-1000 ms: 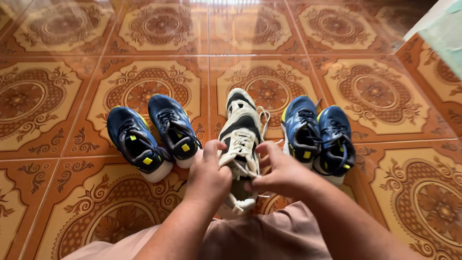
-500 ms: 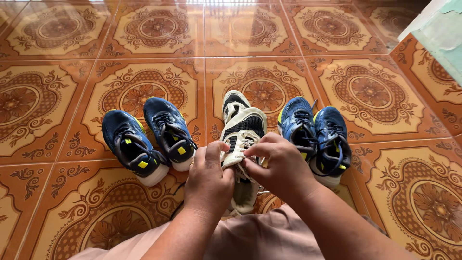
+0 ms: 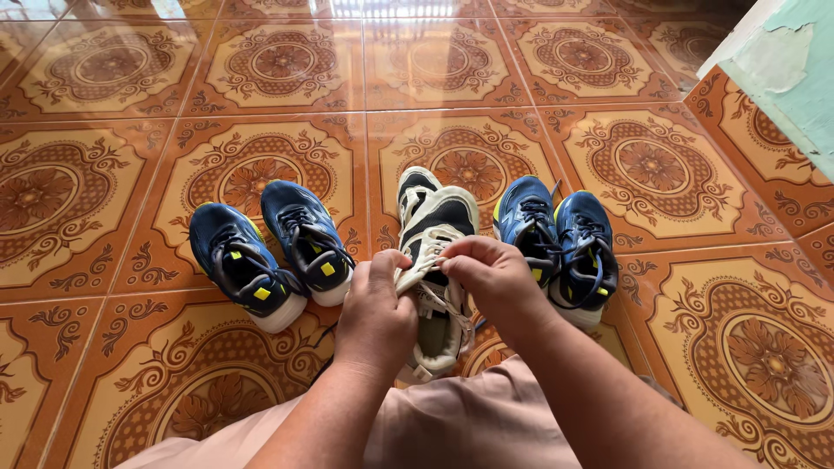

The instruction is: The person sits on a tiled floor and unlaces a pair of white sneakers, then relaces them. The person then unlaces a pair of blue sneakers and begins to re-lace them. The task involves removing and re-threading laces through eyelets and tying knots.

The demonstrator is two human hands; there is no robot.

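Head view, looking straight down: left hand [image 3: 375, 306] and right hand [image 3: 495, 280] close together over the white-and-black sneaker [image 3: 437, 260], fingertips of both pinched on its white laces [image 3: 426, 260] near the tongue. Shoe propped toe-away in front of the knees, heel end nearest the lap, apparently so the lacing faces up within easy reach. Second white-and-black sneaker [image 3: 415, 184] tucked just behind it, only the toe showing. Left of the work, a pair of navy sneakers with yellow tabs [image 3: 271, 247] parked side by side on the patterned tile floor [image 3: 122, 174]; right of it, a matching navy pair [image 3: 560, 239], touching each other, laces loose. Peeling pale green wall [image 3: 786, 69] at upper right. Compared with a second ago: hands now higher up the shoe, nearer the tongue than the heel, and drawn closer together; right hand's fingers curled tighter over the lace; sneaker sitting a touch nearer the lap; navy pairs unmoved apart from the shift of the camera.
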